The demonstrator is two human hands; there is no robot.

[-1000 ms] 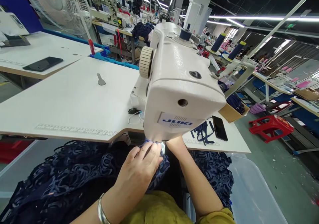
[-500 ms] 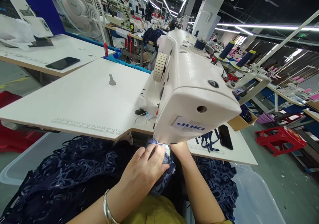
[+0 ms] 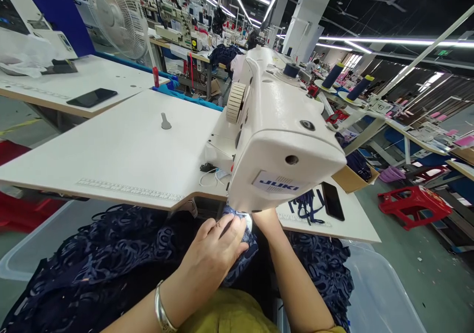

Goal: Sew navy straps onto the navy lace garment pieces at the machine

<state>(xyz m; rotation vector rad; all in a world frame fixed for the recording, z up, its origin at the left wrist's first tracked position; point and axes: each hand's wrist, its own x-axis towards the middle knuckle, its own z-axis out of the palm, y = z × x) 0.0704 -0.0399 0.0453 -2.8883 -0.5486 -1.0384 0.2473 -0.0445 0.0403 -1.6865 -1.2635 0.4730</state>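
Hardly anything has moved since a moment ago: my left hand [image 3: 217,246] still lies on the one lace cloth [image 3: 111,254] at the near edge of the worktop [image 3: 122,150], under the head of the one sewing machine [image 3: 281,126], fingers curled and pinching a fold. My right hand [image 3: 261,217] reaches under that head; its fingers are hidden, so I cannot tell whether they grip. The cloth is dark navy, cut through with looping bands, heaped across my lap. There are two phones: one phone [image 3: 332,201] near the worktop's right edge, and another phone [image 3: 92,97] on the neighbouring worktop [image 3: 126,79].
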